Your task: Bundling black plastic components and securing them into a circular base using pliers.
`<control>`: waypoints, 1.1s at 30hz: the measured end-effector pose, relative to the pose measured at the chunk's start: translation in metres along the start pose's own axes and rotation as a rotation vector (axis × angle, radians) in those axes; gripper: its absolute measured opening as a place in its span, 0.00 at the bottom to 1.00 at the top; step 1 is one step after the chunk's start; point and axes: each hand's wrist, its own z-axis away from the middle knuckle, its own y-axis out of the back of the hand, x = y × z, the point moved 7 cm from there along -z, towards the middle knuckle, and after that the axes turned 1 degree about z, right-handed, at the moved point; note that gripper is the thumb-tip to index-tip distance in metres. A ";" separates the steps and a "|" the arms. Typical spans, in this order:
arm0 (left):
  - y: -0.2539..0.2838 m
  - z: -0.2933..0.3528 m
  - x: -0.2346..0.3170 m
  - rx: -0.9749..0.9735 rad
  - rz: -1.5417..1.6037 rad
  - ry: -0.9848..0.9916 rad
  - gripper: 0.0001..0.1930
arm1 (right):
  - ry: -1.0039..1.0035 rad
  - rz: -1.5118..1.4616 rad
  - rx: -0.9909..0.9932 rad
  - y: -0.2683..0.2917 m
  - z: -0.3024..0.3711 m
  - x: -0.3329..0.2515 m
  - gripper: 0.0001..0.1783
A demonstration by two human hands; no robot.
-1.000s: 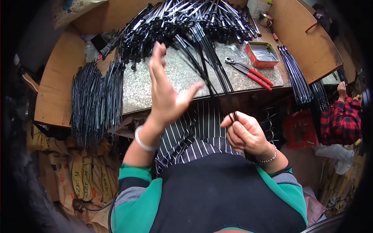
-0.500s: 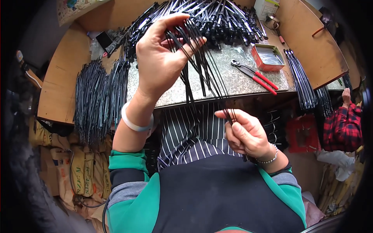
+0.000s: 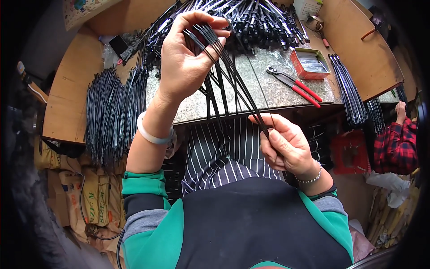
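Observation:
Raised over the table edge, my left hand (image 3: 186, 62) is closed round the upper ends of several thin black rods (image 3: 230, 69) that look like umbrella ribs. Some of their lower ends hang loose below that hand. Others slant down to the right into my right hand (image 3: 289, 145), whose thumb and fingers pinch them together in front of my lap. One thin rod (image 3: 257, 76) runs apart from the bundle, down to the right fingertips. The palm hides the rod ends inside my right hand.
A heap of black and silver frames (image 3: 251, 22) covers the table's back. Pliers with red handles (image 3: 298, 87) lie beside a red tin (image 3: 309, 67) of thin pins. Dark rod bundles hang over the left edge (image 3: 107, 112) and right edge (image 3: 347, 94). A person's checked sleeve (image 3: 394, 148) shows far right.
My left hand has shifted slightly up, and the rods between the hands have drawn into a tighter bundle. One rod now stands apart from them. My right hand has hardly moved.

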 end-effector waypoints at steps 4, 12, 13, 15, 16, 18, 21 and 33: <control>0.000 0.000 0.001 0.027 0.029 -0.021 0.26 | 0.054 0.058 0.154 0.009 -0.002 -0.004 0.20; 0.003 0.003 0.000 0.148 -0.135 0.011 0.22 | 0.064 0.102 0.093 0.004 -0.003 -0.002 0.20; 0.004 0.004 0.000 0.159 -0.155 -0.015 0.22 | 0.073 0.106 0.101 0.005 -0.003 -0.002 0.20; 0.004 0.004 0.000 0.151 -0.148 -0.025 0.23 | 0.091 0.113 0.116 0.006 -0.003 -0.002 0.20; 0.003 0.003 0.001 0.144 -0.142 -0.038 0.23 | 0.089 0.112 0.117 0.006 -0.003 -0.002 0.20; 0.004 0.002 0.000 0.138 -0.137 -0.051 0.23 | 0.096 0.126 0.119 0.006 -0.004 -0.003 0.20; 0.009 0.003 -0.007 0.134 -0.059 -0.078 0.23 | 0.100 0.139 0.120 0.006 -0.004 -0.003 0.20; 0.006 0.005 -0.008 0.100 -0.020 0.000 0.23 | 0.119 0.150 0.141 0.009 -0.006 -0.001 0.18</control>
